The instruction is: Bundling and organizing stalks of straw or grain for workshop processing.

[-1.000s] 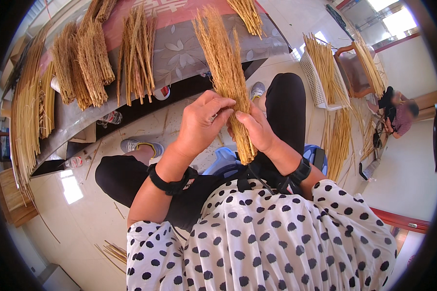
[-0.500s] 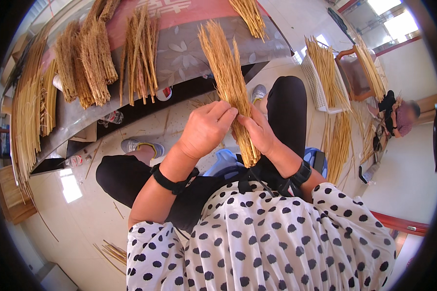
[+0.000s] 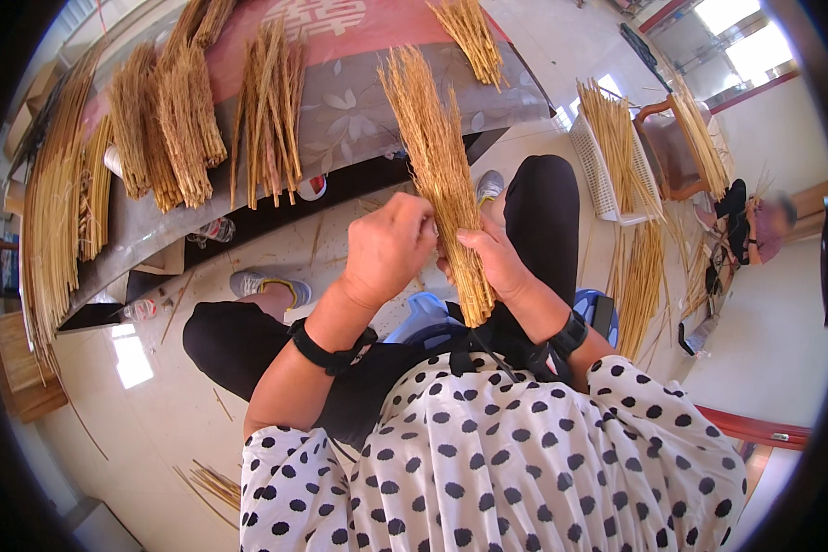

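Observation:
A bundle of dry straw stalks (image 3: pixel 437 156) stands slanted over my lap, feathery ends away from me and cut ends toward me. My right hand (image 3: pixel 501 260) is wrapped round its lower part, thumb lying across the front. Against the bundle's left side, my left hand (image 3: pixel 386 250) is closed with fingers curled in. Its fingertips are partly hidden, and whatever they pinch is too small to make out. Black bands circle both wrists.
Ahead, a covered table (image 3: pixel 340 115) carries several straw bundles (image 3: pixel 269 115) and long stalks (image 3: pixel 51 216). To the right stand a white basket of stalks (image 3: pixel 607 198) and a wooden chair (image 3: pixel 676 152). Another person (image 3: pixel 765 230) sits at far right. Stalks (image 3: pixel 637 294) lie on the floor.
My left hand has drawn slightly left, its fingertips parting from the right thumb and the front of the bundle. The right hand still grips the bundle, and the view has shifted a little.

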`<state>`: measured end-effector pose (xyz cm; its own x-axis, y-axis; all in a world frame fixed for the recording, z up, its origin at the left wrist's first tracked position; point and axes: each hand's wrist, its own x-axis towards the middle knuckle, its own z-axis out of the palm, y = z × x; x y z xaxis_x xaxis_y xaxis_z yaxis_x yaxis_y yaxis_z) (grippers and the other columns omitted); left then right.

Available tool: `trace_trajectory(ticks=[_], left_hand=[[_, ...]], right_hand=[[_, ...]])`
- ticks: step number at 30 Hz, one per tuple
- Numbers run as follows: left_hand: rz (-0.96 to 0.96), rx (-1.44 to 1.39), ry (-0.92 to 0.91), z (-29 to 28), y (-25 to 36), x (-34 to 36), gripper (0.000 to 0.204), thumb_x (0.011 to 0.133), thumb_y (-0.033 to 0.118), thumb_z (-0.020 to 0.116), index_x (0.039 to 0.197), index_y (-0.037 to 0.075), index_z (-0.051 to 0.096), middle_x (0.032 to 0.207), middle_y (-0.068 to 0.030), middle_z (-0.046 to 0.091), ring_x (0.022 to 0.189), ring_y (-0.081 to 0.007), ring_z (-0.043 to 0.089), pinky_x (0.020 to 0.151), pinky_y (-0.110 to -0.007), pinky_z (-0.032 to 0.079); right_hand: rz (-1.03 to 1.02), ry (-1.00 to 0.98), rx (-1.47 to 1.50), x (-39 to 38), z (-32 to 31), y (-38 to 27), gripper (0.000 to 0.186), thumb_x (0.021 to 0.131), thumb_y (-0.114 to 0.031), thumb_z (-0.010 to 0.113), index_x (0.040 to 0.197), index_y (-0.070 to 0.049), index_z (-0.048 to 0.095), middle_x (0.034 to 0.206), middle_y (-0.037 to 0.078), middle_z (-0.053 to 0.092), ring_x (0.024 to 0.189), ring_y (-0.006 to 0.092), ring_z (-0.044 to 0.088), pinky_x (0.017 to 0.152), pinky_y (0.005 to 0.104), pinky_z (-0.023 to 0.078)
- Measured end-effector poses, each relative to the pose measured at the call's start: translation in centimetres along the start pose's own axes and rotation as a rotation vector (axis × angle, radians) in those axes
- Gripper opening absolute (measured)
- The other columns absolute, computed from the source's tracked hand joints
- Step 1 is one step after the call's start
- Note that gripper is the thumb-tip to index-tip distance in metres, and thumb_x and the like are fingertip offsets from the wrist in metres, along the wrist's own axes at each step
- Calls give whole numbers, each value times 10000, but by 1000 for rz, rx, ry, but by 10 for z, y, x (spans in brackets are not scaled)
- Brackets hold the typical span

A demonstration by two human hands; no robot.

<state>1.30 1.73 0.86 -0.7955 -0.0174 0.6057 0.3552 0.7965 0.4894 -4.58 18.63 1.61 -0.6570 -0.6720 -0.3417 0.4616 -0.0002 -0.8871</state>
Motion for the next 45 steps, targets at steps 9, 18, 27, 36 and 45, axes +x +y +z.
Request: trace_trajectory(ticks=[9,18,27,36,45], left_hand=[[-835,-1391,-240,0,-13,3,348,891,165,629,1189,5,549,1008,-62,636,779,-124,593,724,-298,495],[-673,-1405,-224,5,-12,2,395,823,136,694,1144,-23,528,1019,-85,613,916,-138,569,800,-314,482],[-640,-1118,-189,13,-20,-6,322,854,175,673,1072,-25,545,975,-81,626,905,-135,577,807,-304,475],[-673,-1077,-213,11,-19,-4,257,884,163,631,1036,-24,543,917,-56,607,834,-104,561,757,-267,472],[-733,-1104,-228,7,-17,-1,282,902,222,633,1006,-25,544,878,-59,610,790,-102,562,724,-268,480]], right_hand=[[104,-199,269,-10,-2,-5,391,869,-287,489,1154,-18,485,827,109,570,678,212,606,574,314,524],[-68,-131,-38,-3,1,8,497,881,-336,602,1231,-24,435,976,79,578,780,160,619,683,330,538],[-128,-80,-150,-3,2,10,474,962,-421,499,1226,-33,426,857,60,555,682,135,587,617,264,503],[-143,-54,-181,-4,2,11,498,996,-467,362,1223,-29,426,826,64,538,654,144,583,583,268,493],[-116,-66,-148,-3,1,10,492,1000,-460,350,1209,-23,435,838,63,546,638,138,587,571,262,493]])
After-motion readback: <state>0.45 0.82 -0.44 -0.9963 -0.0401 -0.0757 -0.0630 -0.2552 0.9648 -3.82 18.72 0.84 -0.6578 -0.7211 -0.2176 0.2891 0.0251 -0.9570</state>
